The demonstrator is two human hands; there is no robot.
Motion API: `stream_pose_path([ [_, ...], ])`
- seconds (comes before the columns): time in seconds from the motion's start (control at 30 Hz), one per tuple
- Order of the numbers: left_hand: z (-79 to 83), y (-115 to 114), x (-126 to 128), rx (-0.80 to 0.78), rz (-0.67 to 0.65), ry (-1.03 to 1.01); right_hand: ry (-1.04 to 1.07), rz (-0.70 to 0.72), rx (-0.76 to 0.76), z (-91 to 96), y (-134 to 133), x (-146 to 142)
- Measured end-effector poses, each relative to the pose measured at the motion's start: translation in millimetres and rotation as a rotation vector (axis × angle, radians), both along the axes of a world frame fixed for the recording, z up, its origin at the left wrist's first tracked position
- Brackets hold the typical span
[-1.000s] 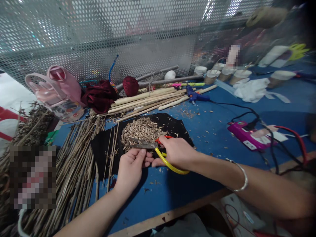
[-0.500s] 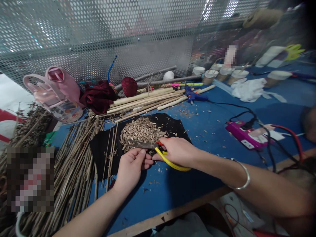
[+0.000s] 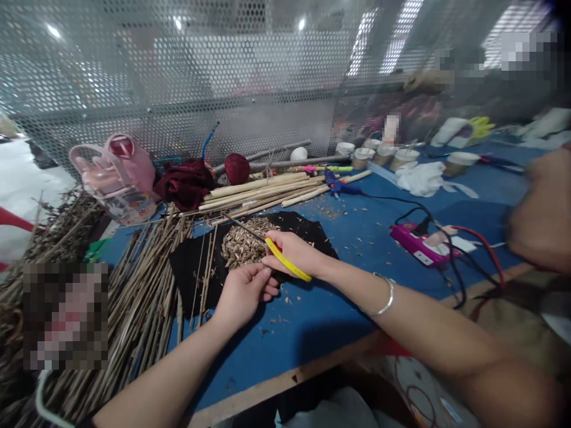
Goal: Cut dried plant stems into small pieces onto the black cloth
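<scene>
My right hand (image 3: 294, 252) is closed around the handles of a pair of scissors (image 3: 288, 261), yellow and red at the grips. The dark blades point up and to the left over a heap of dry, pale brown plant bits (image 3: 243, 242). Close beside it, my left hand (image 3: 250, 290) is pinched, thumb against fingertips; whatever it holds is too small or hidden to make out. The heap lies on a black cloth (image 3: 312, 229) on the blue table. A few thin dry stalks (image 3: 208, 267) rest on the cloth's left part.
Many dry stalks (image 3: 143, 279) are bundled at left. Behind the cloth lie pale sticks (image 3: 263, 185), a blue glue gun (image 3: 339, 185) and a dark red yarn ball (image 3: 237, 169). A purple power strip (image 3: 419, 245) with cables sits at right, near another person's blurred arm (image 3: 542, 208).
My right hand has lifted the scissors up and away from my left fingertips, and the blades now tilt upward. The view has shifted, and another person's arm shows more at right.
</scene>
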State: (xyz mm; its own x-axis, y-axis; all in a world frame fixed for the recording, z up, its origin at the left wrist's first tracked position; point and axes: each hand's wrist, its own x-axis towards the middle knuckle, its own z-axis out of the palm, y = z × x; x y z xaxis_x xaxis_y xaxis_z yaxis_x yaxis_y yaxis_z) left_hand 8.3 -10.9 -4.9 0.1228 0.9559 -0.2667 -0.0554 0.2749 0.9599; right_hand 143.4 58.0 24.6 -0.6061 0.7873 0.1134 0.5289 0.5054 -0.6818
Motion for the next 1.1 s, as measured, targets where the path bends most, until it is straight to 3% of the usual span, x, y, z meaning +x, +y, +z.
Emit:
stream_pose_path([
  [0.1,-4.1,0,-1,0.000,-0.050,-0.003,0.104,0.038,-0.030,-9.8,-3,-2],
  [0.23,-3.2,0,-2,0.006,-0.052,-0.001,0.162,-0.027,-0.018,-13.4,-5,-1],
  [0.47,7.7,7,-7,0.091,0.290,-0.130,-0.109,-0.128,0.149,-13.9,-4,13],
  [0.57,8.5,9,-8,0.127,0.374,-0.163,-0.184,-0.109,0.234,-13.1,-6,17],
  [0.73,7.0,8,-9,0.189,0.385,-0.138,-0.226,-0.054,0.313,-11.5,-9,16],
  [0.93,6.5,4,-5,0.156,0.268,-0.116,-0.200,-0.064,0.362,-15.0,-9,16],
  [1.1,7.3,5,-5,0.181,0.358,-0.135,-0.201,-0.083,0.380,-16.2,-5,19],
])
